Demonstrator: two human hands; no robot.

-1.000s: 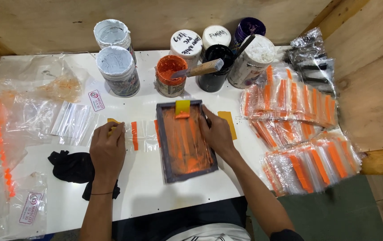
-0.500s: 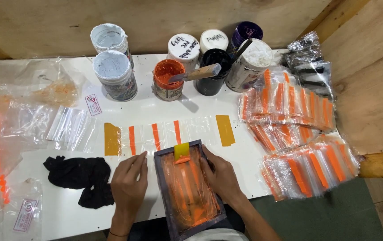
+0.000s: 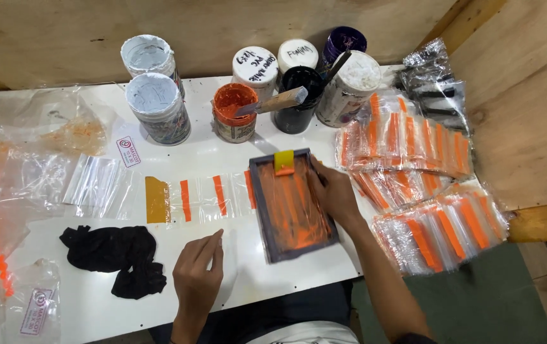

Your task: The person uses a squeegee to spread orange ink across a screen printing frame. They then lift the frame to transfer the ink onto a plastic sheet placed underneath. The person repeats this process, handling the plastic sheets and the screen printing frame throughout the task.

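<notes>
My right hand (image 3: 334,193) grips the right edge of a small dark-framed printing screen (image 3: 291,207) smeared with orange ink, a yellow squeegee at its top end. The screen lies flat on the white table (image 3: 235,153), over the right end of a row of clear bags. Three orange-striped clear bags (image 3: 213,196) lie uncovered to its left, beside a yellow strip (image 3: 157,199). My left hand (image 3: 198,275) rests on the table below the row, fingers together and pointing up, holding nothing.
Paint tubs stand along the back: two white ones (image 3: 157,107), an orange one with a scraper (image 3: 233,111), a black one (image 3: 297,99). Piles of printed orange-striped bags (image 3: 426,185) fill the right. Blank clear bags (image 3: 95,185) and a black rag (image 3: 117,255) lie at left.
The screen was lifted off the left bags, drawn toward me, then set down further right. Orange stripes now show on the uncovered bags. My left hand moved off the row.
</notes>
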